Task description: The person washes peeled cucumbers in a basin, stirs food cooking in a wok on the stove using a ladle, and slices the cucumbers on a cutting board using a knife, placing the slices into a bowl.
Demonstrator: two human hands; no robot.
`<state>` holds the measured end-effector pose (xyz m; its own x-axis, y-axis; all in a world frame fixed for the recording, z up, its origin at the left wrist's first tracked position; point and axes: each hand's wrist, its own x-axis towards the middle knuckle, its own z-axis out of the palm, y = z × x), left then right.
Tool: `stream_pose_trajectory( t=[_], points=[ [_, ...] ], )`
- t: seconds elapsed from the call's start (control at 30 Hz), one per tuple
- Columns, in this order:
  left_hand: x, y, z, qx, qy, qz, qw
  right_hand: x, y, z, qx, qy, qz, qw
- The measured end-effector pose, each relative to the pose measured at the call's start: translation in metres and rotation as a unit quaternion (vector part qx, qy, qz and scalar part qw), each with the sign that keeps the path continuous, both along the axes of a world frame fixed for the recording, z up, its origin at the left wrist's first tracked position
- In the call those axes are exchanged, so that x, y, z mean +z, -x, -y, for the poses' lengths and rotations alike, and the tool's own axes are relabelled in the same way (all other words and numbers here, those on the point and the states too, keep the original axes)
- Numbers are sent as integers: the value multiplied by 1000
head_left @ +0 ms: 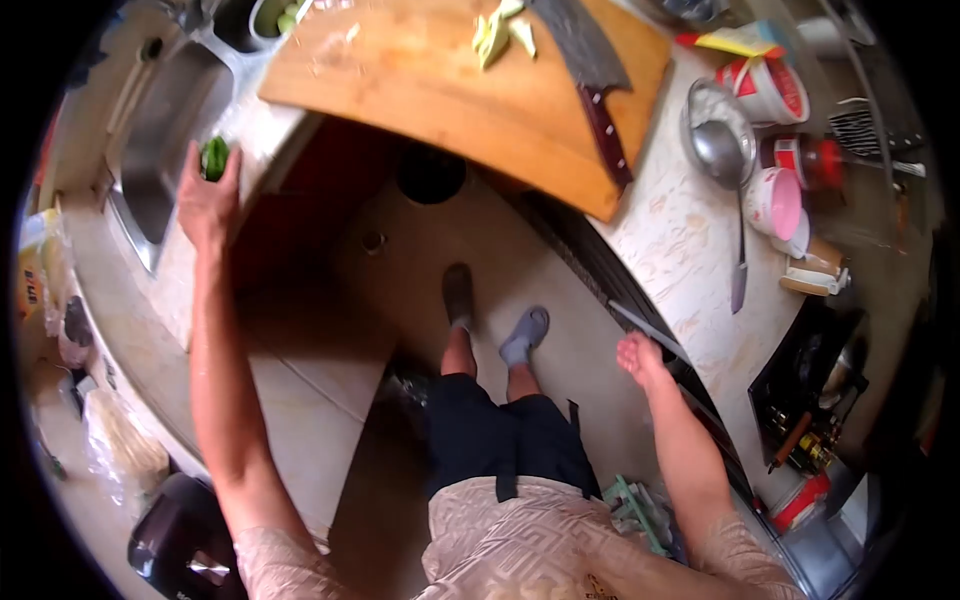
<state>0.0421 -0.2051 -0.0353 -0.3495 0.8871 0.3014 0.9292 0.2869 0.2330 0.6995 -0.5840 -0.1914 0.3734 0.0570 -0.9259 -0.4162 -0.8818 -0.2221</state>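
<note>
My left hand [208, 205] is on the counter beside the sink, thumb and fingers closed around a dark green vegetable [214, 158] that looks like a green pepper. Low on the right, next to the counter's front edge, my right hand [640, 357] has its fingers curled in, with nothing visible in them. A wooden cutting board [430, 85] lies across the corner at the top. On it rest pale green vegetable pieces [492, 38] and a cleaver [590, 70] with a dark riveted handle pointing toward me.
The steel sink [180, 110] is at the left, with a bowl of green pieces [270, 18] above it. Along the right counter stand a metal bowl with a ladle [718, 150], a red-and-white tub [765, 92], a pink cup [773, 203] and a black gas stove [805, 385].
</note>
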Motion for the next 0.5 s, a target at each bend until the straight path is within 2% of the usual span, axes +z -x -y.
stream_pose_trajectory(
  t=[0.1, 0.2, 0.27, 0.33, 0.4, 0.5],
  points=[
    [-9, 15, 0, 14, 16, -23, 1000, -60, -17, -21, -214, -78, -25, 973],
    [-18, 48, -3, 16, 25, -18, 999, -86, -11, -61, -452, -165, -7, 876],
    [-20, 67, -8, 24, 43, -15, 999, -114, -21, -72, -550, -197, -20, 811],
    [-15, 60, -7, 21, 40, -40, 998, -133, -28, -77, -570, -253, -22, 781],
    [-12, 58, -6, 28, 41, -43, 998, -149, -41, -76, -612, -313, -59, 724],
    [-14, 53, 1, 3, -40, -51, 998, -155, -44, -66, -612, -306, -49, 727]
  ],
)
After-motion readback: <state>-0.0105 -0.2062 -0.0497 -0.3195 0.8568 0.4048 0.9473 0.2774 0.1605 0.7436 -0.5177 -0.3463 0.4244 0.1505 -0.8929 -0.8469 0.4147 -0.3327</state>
